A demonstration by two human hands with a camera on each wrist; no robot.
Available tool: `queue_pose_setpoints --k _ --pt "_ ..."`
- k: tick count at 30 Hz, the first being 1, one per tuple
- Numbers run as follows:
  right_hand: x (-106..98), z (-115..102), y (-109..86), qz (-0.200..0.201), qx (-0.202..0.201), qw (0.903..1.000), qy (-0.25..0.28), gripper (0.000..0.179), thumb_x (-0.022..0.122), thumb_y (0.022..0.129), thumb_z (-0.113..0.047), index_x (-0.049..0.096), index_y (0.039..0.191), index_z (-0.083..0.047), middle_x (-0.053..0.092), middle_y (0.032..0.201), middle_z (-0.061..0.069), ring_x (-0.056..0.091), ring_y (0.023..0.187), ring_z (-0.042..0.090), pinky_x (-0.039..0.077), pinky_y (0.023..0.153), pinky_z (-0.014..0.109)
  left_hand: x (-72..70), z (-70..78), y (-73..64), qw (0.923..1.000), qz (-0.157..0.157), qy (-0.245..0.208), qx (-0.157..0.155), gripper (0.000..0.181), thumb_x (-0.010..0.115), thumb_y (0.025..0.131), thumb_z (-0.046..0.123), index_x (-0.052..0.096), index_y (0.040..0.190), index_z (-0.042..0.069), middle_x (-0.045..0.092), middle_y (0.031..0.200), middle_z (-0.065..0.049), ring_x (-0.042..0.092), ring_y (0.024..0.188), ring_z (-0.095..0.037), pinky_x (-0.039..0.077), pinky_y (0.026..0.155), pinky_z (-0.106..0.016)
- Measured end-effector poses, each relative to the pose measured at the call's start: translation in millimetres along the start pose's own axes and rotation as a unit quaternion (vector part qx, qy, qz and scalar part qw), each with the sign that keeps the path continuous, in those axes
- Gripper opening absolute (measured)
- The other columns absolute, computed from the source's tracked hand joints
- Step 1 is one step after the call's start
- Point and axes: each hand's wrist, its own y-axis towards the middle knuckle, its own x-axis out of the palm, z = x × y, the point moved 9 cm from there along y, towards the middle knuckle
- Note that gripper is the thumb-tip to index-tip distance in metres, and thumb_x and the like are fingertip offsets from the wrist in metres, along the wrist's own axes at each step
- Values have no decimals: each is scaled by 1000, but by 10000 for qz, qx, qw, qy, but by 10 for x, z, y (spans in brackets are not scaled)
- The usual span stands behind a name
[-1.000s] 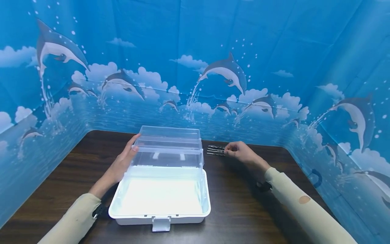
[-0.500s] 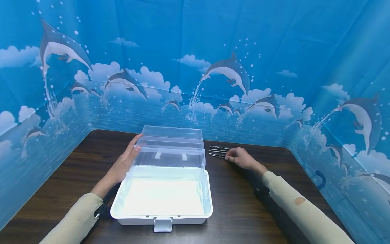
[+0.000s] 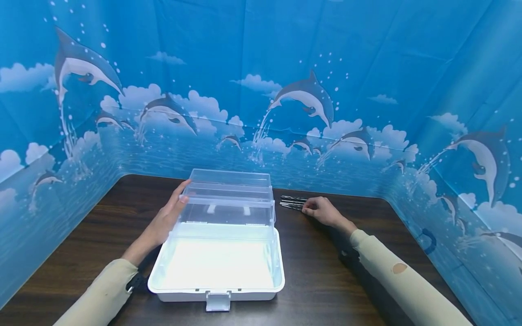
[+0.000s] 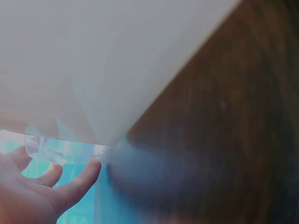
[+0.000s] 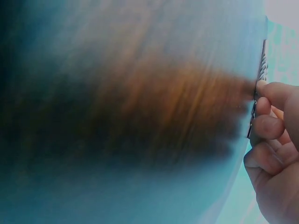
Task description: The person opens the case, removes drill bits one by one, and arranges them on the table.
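Observation:
A white storage box [image 3: 155, 285] stands in front of me, its clear lid and tiered trays [image 3: 228, 213] raised at the back. My left hand [image 3: 165, 219] is at the left side of the clear part; in the left wrist view its spread, nearly straight fingertips [image 4: 93, 169] touch the clear edge. To the right of the box, several thin metal drill bits [image 3: 288, 203] lie side by side on the table. With thumb and fingers my right hand [image 3: 323, 211] pinches the right ends of these. One spiral-fluted drill bit [image 5: 263, 65] shows at the fingertips in the right wrist view.
The dark wood-grain table [image 3: 318, 276] is bordered by a blue dolphin-print curtain [image 3: 253, 131] at the back and sides. A white latch [image 3: 218, 300] hangs open from the box's front rim. A dark blue curved strap [image 3: 427, 240] shows at the right curtain.
My right hand has shifted slightly nearer to me at the drill bits. The bits lie closer together than half a second ago. My left hand keeps its place on the clear part.

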Motion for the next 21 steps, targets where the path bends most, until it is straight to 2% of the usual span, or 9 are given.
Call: queue_pose_setpoints --k 6,10,21 --pt "-1 38 8 82 140 9999 33 7 69 99 -13 74 95 -10 66 82 -2 57 72 16 48 65 34 5 13 0 10000 -6 -5 12 57 28 112 36 7 165 34 15 165 -22 20 145 -53 15 101 -83" --pt "-2 47 20 135 203 9997 49 6 70 99 -14 74 94 -11 66 82 -2 58 74 16 48 67 34 -6 8 1 10000 20 40 -5 57 29 112 37 7 164 35 17 165 -22 20 145 -53 15 99 -84" --pt "-12 68 -30 298 269 9990 188 7 69 100 -15 75 98 -11 67 85 -1 59 77 18 50 70 37 -6 -5 11 10000 2 64 -46 57 29 112 37 7 164 36 10 167 -18 17 145 -55 15 98 -85"
